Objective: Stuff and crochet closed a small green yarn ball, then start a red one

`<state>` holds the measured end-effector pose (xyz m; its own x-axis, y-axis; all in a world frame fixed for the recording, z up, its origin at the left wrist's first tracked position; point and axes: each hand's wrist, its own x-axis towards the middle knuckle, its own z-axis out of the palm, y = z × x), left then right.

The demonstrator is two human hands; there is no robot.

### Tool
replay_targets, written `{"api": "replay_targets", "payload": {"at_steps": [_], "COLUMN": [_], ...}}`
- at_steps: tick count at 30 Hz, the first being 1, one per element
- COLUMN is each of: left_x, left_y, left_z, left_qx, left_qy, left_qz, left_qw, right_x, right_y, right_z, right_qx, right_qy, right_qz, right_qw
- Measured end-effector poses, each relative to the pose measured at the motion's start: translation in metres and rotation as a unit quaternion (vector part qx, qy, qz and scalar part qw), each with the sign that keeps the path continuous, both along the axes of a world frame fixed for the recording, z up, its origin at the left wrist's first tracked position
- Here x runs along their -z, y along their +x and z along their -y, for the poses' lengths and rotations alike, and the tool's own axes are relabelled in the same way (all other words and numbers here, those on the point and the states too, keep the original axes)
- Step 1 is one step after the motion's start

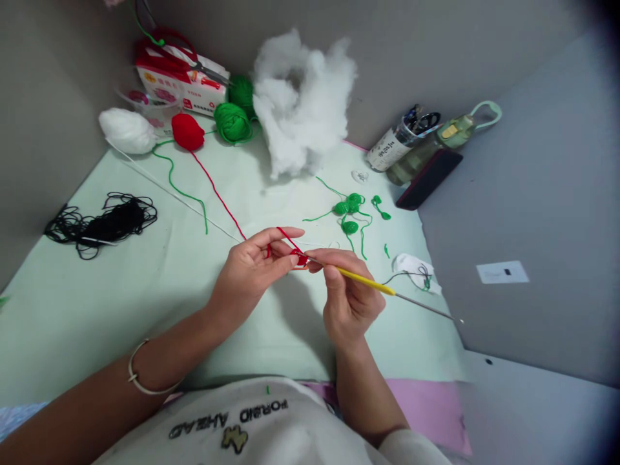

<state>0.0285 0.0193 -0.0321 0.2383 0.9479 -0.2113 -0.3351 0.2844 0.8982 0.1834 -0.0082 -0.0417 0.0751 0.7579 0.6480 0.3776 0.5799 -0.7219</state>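
Observation:
My left hand [256,261] pinches a small piece of red crochet work [299,258], with red yarn looped over its raised index finger. In my right hand [351,294] is a crochet hook [365,279] with a yellow grip, held like a pen. The hook's tip meets the red piece between both hands, and its metal back end points to the lower right. A red strand runs from my left hand up to the red yarn ball [188,132]. Fingers hide part of the crochet work.
White stuffing [305,97] stands at the back beside green yarn balls [233,123] and a tissue pack [203,87]. A white yarn ball [128,131] and black yarn [104,223] lie left. Green crocheted pieces [349,206], a pen cup [390,150] and a phone [429,179] are right.

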Motion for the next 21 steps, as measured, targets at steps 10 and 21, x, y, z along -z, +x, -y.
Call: {"api": "replay_targets", "payload": {"at_steps": [10,21], "left_x": [-0.001,-0.004], "left_y": [0.001,0.002], "left_z": [0.002,0.000], "left_qx": [0.003,0.069], "left_qy": [0.011,-0.109], "left_qz": [-0.024,0.100], "left_qw": [1.000,0.986], "right_x": [0.004,0.009], "right_y": [-0.007,-0.003], "right_z": [0.002,0.008], "right_qx": [0.020,0.068], "right_qy": [0.022,0.081], "right_qz": [0.035,0.141], "right_qw": [0.999,0.984]}}
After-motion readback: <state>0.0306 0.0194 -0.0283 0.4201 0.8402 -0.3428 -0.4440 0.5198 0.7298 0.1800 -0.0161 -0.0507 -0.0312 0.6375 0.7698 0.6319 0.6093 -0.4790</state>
